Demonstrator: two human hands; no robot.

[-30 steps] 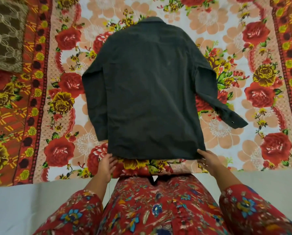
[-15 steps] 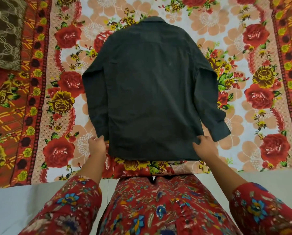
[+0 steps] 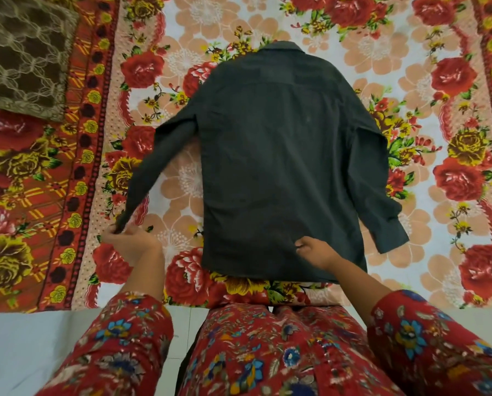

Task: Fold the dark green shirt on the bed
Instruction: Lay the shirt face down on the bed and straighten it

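Shirt check: dark green shirt (image 3: pixel 282 167) lies flat on the bed (image 3: pixel 410 67), back side up by the look of it. Collar (image 3: pixel 279 48) is at the far end, hem (image 3: pixel 253 270) right at the near edge in front of the person. So the long axis runs straight away from the body, centred btwn the two arms.

L hand (image 3: pixel 131 247) is out wide to the left, fingers pinching the cuff end of the left-side sleeve (image 3: pixel 159 161). That sleeve is stretched on a diagonal from shoulder down and out to the hand, w/ a wedge of floral bedspread showing btwn it and the shirt body.

R hand (image 3: pixel 317 252) sits on the lower shirt body, just above the hem, a bit right of centre, fingers curled. Can't tell if it's got cloth pinched or is only pressing down.

Right-side sleeve (image 3: pixel 382 201) lies loose, angled outward, cuff apart from both hands.

Key relation: the held sleeve points out and away from the body panel, so the fold, I'd say, means carrying that cuff rightward across the long axis onto the back. L hand is placed for it; R hand looks like the anchor. Early stage imo, nothing folded yet.

Brown patterned cloth (image 3: pixel 21 52) sits in the far left corner, well apart.
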